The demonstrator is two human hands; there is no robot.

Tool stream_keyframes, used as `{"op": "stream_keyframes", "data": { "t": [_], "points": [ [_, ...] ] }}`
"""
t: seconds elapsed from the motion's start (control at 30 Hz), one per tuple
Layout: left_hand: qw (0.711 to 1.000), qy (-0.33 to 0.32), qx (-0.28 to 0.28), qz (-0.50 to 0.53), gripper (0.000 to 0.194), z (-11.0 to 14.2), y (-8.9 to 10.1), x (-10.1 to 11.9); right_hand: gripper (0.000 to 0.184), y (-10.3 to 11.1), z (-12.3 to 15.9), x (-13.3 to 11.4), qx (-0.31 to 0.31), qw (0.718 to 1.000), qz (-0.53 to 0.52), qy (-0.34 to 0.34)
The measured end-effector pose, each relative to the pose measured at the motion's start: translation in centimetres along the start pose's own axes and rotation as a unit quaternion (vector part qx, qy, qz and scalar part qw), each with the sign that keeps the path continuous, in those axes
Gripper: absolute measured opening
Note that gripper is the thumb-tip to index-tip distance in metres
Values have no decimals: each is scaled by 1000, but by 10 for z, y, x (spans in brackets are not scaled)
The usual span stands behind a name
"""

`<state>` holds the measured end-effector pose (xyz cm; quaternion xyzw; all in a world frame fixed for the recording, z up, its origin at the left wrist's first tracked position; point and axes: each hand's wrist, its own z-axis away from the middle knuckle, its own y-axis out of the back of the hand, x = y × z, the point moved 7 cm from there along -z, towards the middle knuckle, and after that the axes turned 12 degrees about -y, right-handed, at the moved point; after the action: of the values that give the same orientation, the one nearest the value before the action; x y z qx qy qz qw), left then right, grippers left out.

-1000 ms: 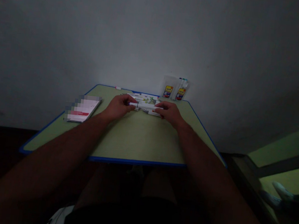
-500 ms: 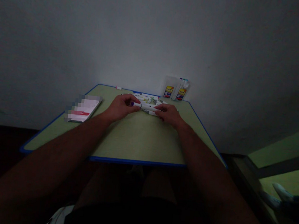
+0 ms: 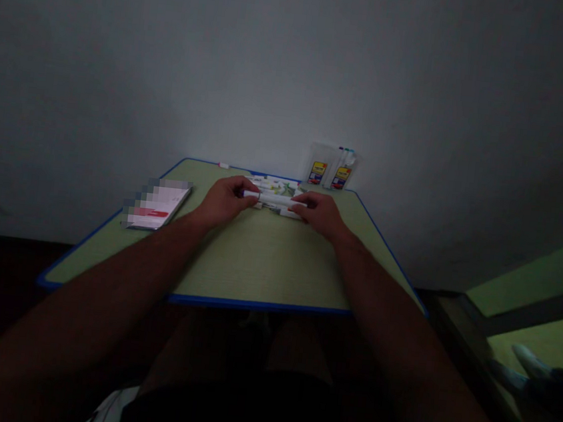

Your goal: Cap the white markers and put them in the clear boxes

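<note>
A white marker point(image 3: 275, 199) with a purple end lies level between my two hands, above the far half of the table. My left hand point(image 3: 227, 200) pinches its left, purple end between thumb and fingers. At the other end, my right hand point(image 3: 322, 214) grips it with thumb and fingertips. Behind and just below it, several white markers point(image 3: 273, 184) lie in a loose pile, partly covered by the held one and by my fingers. Another white marker point(image 3: 289, 212) rests near my right fingertips.
A pale green table point(image 3: 260, 262) with blue edging stands against the grey wall. On its left side lies a white-and-red box or book point(image 3: 164, 204), partly pixelated. Two clear marker cases point(image 3: 318, 168) stand at the back right, the right one holding several markers. A small white-and-red item point(image 3: 224, 165) sits at the back edge.
The held marker has shifted slightly left and turned a little, its purple end now more covered by my left fingers. Both hands have stayed nearly in place.
</note>
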<state>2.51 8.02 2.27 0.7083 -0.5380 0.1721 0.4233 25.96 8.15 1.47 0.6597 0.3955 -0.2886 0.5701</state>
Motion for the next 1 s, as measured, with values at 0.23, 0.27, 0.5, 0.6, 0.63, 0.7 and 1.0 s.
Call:
{"op": "stream_keyframes", "data": {
  "t": [0.23,0.27,0.5,0.6,0.63,0.7,1.0],
  "points": [
    [999,11,-13,-49,14,1,-1,-3,31,-3,7,-12,-11,998,-54,-5],
    [998,12,-14,-54,15,1,-1,-3,32,-4,8,-14,-18,998,-63,-2],
    [997,25,-21,-76,12,2,0,-5,37,-8,11,-21,-59,993,-94,28],
    [996,26,-23,-83,13,2,1,-6,39,-10,11,-22,-67,990,-117,32],
    [996,26,-22,-84,13,2,1,-6,40,-10,11,-22,-70,988,-133,30],
    [996,24,-20,-86,13,2,2,-6,40,-11,11,-21,-80,982,-172,18],
    [995,15,-7,-99,11,0,8,-7,20,6,2,-6,-3,984,-175,-40]
  ]
}}
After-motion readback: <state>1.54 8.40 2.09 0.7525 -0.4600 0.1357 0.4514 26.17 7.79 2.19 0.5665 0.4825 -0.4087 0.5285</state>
